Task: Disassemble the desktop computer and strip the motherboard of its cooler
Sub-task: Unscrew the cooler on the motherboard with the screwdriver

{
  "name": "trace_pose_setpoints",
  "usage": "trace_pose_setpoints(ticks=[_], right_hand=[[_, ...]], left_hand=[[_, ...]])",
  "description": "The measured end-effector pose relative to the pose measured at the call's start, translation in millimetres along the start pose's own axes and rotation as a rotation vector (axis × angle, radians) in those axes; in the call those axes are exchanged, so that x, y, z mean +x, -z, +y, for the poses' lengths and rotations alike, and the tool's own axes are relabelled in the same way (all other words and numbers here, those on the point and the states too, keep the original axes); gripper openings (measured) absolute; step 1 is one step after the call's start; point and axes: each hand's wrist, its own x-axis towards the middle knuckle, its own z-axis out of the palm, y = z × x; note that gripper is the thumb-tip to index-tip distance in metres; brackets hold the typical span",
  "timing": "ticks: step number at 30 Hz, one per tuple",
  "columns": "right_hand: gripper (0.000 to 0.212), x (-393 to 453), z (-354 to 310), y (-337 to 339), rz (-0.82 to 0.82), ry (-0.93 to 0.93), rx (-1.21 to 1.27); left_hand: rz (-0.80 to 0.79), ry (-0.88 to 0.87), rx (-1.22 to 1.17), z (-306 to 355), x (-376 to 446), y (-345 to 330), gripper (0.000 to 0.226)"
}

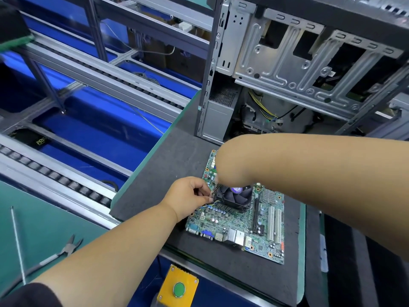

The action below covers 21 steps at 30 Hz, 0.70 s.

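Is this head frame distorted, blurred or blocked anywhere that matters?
Head view: wide-angle bending curves the conveyor rails and computer case; lighting even, no harsh glare; motherboard sharp; the right forearm hides the right hand and part of the cooler; left hand visible.

Even, bright overhead lighting with soft, faint shadows on the dark mat [168, 173]. Mild glare falls on the bare metal computer case [287, 63] behind the mat. Wide-angle distortion bends lines toward the edges; the near forearms appear enlarged and slightly soft.
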Motion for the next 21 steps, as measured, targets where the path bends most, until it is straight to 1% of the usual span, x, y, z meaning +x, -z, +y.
trace_pose_setpoints(ticks=[2, 3, 5, 6, 8, 10, 12, 14, 16, 19, 21], right_hand=[[0.04, -2, 4, 0, -0.043, 0.016, 0.004], [0.034, -2, 7, -2, -0.03, -0.023, 0.045], [0.025, -4, 10, -7, 0.043, -0.112, 0.129], [0.026, -5, 9, -7, 0.079, -0.127, 0.136], [0.029, -6, 8, -9, 0.175, -0.08, 0.08], [0.028, -8, 6, -7, 0.28, 0.038, -0.073], [0.027, -10, 5, -9, 0.346, 0.129, -0.205], [0.025, -11, 5, -10, 0.332, 0.119, -0.231], [0.02, -10, 5, -13, 0.251, 0.057, -0.151], [0.036, -8, 7, -14, 0.146, -0.009, -0.027], [0.036, -9, 7, -12, 0.102, -0.024, 0.007]], left_hand=[[-0.004, -0.001, 0.008, 0, 1, 0, 0.032], [-0.007, -0.001, 0.011, 1, 1, 1, 0.031], [-0.017, 0.0, 0.016, 2, 1, 1, 0.029], [-0.02, -0.002, 0.019, 2, 1, 2, 0.029], [-0.021, -0.006, 0.015, 4, 1, 2, 0.029], [-0.019, 0.002, -0.003, 4, 1, 2, 0.028], [-0.018, 0.012, -0.018, 4, 1, 1, 0.026], [-0.014, 0.021, -0.031, 5, 1, 1, 0.024], [-0.012, 0.026, -0.042, 4, 1, 0, 0.023], [-0.008, 0.011, -0.029, 3, 1, 0, 0.025], [-0.006, 0.004, -0.008, 1, 2, 0, 0.027]])
